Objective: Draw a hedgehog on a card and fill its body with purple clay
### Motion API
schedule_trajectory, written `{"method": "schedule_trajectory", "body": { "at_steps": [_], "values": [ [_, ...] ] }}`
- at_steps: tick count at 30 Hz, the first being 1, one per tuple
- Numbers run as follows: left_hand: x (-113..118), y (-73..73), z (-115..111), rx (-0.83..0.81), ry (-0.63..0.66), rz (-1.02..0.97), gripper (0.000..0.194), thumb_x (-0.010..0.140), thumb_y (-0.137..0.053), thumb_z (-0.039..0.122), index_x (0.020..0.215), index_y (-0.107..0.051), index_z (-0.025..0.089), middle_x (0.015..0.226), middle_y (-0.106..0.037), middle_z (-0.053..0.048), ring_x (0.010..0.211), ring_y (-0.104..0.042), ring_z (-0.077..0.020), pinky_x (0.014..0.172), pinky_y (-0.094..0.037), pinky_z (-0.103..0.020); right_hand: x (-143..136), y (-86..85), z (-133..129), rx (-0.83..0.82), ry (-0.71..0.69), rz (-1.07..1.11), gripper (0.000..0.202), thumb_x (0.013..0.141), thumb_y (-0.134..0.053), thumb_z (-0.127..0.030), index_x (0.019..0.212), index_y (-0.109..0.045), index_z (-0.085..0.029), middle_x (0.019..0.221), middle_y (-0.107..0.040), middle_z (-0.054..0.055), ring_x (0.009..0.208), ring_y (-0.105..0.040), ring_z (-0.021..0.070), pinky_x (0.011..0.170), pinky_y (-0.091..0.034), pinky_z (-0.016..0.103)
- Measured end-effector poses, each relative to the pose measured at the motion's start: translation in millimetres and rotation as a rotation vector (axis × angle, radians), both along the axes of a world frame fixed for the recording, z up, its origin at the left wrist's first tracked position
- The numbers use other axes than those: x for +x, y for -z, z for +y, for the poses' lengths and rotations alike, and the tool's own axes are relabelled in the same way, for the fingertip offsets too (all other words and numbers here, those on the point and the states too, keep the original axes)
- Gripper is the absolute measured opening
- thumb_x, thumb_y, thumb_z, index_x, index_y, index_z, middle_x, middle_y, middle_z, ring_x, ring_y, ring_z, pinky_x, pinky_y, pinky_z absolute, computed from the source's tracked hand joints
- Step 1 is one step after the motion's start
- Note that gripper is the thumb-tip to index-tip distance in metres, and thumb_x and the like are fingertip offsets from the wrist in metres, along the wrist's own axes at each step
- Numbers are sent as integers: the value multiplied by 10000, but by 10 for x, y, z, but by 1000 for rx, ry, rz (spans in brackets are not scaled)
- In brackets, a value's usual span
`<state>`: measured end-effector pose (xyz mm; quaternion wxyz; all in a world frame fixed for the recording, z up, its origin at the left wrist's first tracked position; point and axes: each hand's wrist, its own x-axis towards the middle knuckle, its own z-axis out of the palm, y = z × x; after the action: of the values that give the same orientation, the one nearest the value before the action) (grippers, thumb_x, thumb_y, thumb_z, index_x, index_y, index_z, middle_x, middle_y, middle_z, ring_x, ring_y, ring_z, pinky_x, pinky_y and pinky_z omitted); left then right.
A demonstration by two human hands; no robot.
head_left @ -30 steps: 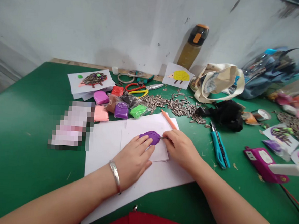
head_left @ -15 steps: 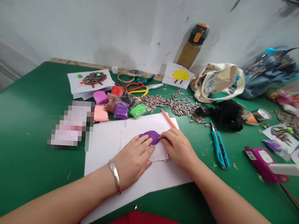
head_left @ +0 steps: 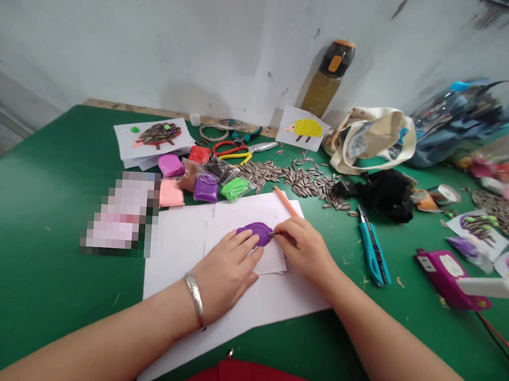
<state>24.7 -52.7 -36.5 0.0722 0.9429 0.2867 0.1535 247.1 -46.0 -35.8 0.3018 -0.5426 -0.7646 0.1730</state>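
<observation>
A flattened oval of purple clay lies on a small white paper, which rests on larger white sheets. My left hand is spread flat, its fingertips on the left part of the clay and its palm over the paper. In the fingertips of my right hand a sunflower seed is pinched, its tip at the clay's right edge. An orange pen-like stick lies just beyond my right hand. Loose sunflower seeds are heaped behind the papers.
Bagged clay packs and scissors lie behind the papers. A blue utility knife with its blade out is at the right, near a magenta glue gun-like device. A hedgehog drawing leans near a bottle. A seed-covered hedgehog picture lies back left.
Almost nothing differs. Both hands keep their places at the purple clay, with the seed still pinched at its right edge.
</observation>
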Motion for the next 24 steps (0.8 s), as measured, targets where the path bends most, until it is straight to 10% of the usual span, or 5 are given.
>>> {"method": "schedule_trajectory", "body": {
  "at_steps": [24],
  "values": [
    [0,-14,0,3,4,18,356,957,-450,266,1254,-562,106,1358,-544,-173,1313,-441,-317,1092,-349,-528,24,-46,0,-51,-9,-13,112,864,-556,-126,852,-637,-204,827,-619,25,815,-587,167,751,-473,287]
  ]
}}
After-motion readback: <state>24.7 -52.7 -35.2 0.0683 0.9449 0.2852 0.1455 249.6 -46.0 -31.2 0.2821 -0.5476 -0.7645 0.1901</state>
